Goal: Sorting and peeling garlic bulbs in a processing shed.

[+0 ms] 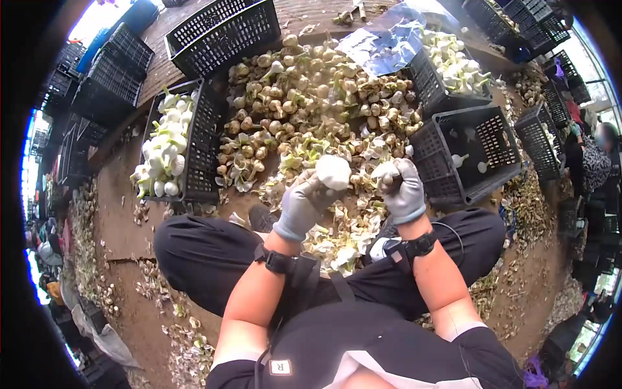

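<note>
My left hand (pixel 302 204), in a grey work glove, grips a clean white garlic bulb (pixel 334 172). Close by on its right, my gloved right hand (pixel 407 192) has its fingers curled around a whitish garlic piece (pixel 386 170); whether that is loose skin or a small bulb cannot be made out. Both hands are above a litter of peeled garlic skins (pixel 340 238) between my bent legs. Beyond them spreads a heap of unpeeled, brownish garlic bulbs (pixel 301 92). Apart from the fingers, nothing covers the white bulb.
A black plastic crate (pixel 204 146) of white garlic stands left. At right, a tilted crate (pixel 437 160) holds a few bulbs, with a full crate (pixel 427 87) behind it. A blue plastic sheet (pixel 384 48) lies beyond. Another person (pixel 595 155) sits far right.
</note>
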A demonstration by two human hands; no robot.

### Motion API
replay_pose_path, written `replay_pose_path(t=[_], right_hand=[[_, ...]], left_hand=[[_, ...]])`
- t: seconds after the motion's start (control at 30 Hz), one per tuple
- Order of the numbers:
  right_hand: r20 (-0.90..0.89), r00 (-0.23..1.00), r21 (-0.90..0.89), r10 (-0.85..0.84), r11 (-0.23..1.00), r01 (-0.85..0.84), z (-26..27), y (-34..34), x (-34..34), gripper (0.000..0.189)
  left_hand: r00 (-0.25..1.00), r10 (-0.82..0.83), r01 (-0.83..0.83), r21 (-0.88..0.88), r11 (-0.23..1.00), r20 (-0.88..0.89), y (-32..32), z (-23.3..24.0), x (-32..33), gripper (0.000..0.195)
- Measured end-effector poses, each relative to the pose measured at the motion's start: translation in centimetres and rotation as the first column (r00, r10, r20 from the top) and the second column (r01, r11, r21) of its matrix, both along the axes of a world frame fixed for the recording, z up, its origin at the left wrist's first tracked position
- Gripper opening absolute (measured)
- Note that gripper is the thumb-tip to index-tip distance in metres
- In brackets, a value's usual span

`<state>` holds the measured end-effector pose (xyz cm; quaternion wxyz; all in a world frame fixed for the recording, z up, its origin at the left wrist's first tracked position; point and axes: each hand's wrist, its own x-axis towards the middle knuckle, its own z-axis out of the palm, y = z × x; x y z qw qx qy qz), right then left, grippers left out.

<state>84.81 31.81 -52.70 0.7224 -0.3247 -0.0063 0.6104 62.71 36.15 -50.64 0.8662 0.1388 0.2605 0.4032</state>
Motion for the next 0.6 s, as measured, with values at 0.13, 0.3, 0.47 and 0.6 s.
replay_pose_path(t=[0.13, 0.3, 0.47, 0.6], right_hand=[[0.784, 0.567, -0.172, 0.253, 0.966, -0.194, -1.1, 0.8, -0.2, 0.066], [0.962, 0.234, 0.017, 0.142, 0.823, -0.568, -0.4, -0.6, -4.2, 0.077], [0.717, 0.626, -0.054, 0.308, 0.919, -0.391, -2.1, -0.5, -5.3, 0.041], [0.788, 0.454, -0.355, 0.415, 0.91, -0.215, -5.3, -0.3, -4.7, 0.021]], left_hand=[[0.996, 0.01, -0.028, -0.206, 0.978, -0.092, 0.1, 0.2, -0.3, 0.033], [0.924, -0.06, 0.082, 0.042, 0.996, -0.377, -0.4, -2.3, 0.3, 0.017], [0.785, -0.131, 0.311, 0.201, 0.929, -0.605, -1.7, -4.5, 1.1, 0.016], [0.923, -0.247, 0.262, 0.012, 0.965, -0.295, -2.0, -4.9, 1.4, 0.029]])
